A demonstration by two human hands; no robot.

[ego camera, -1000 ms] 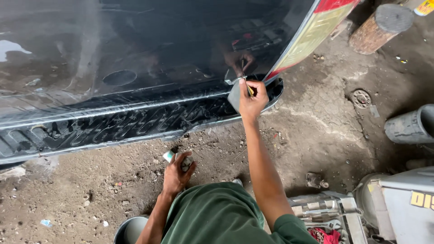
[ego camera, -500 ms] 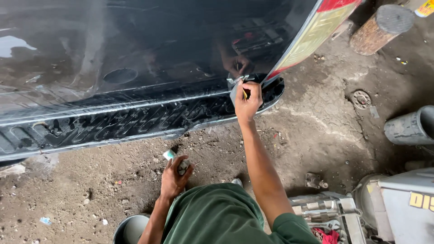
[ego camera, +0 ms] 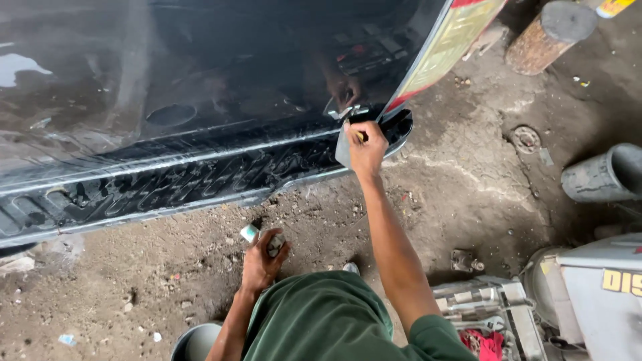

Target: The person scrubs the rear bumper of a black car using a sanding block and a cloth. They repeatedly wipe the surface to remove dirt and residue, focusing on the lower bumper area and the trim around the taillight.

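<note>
My right hand point(ego camera: 366, 148) is stretched out to the lower rear corner of a glossy black car body panel point(ego camera: 200, 87). It grips a flat grey scraper point(ego camera: 343, 146) pressed against the panel's edge, just above the black side step point(ego camera: 167, 184). My left hand point(ego camera: 262, 257) hangs low over the dirt floor and holds a small can with a pale cap point(ego camera: 251, 233). The panel mirrors my right hand.
A red and yellow trim strip point(ego camera: 455, 40) runs up at the panel's right. A rusty cylinder point(ego camera: 545, 33) and a grey pipe point(ego camera: 602, 175) lie at the right. A toolbox with tools point(ego camera: 481, 311), a grey machine point(ego camera: 595, 294) and a bucket point(ego camera: 197, 341) stand near me.
My right hand has slid the scraper slightly up along the panel's corner. My left hand with the can has barely moved.
</note>
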